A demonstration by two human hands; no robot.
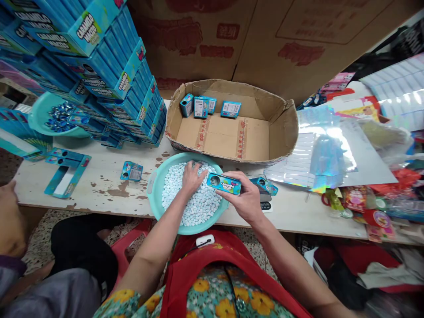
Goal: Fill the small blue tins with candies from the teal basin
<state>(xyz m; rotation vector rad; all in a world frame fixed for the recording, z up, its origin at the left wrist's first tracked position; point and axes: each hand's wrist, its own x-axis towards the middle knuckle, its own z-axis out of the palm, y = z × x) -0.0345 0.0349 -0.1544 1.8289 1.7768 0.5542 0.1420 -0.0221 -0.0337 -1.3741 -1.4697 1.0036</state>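
Note:
My left hand (193, 176) reaches into a teal basin (155, 190) heaped with small white candies (195, 201); its fingers dig into the pile, curled down among them. My right hand (243, 198) holds a small blue candy box (224, 183) over the basin's right rim, fingers wrapped round it. More small blue boxes (265, 184) lie just behind that hand on the table.
A shallow cardboard tray (285, 128) behind the basin holds several small blue boxes (212, 106). Stacked blue cartons (109, 75) tower at the left, beside a teal bowl of blue wrapped pieces (59, 117). Shiny foil sheets (324, 154) and clutter fill the right. Another person sits at left (13, 221).

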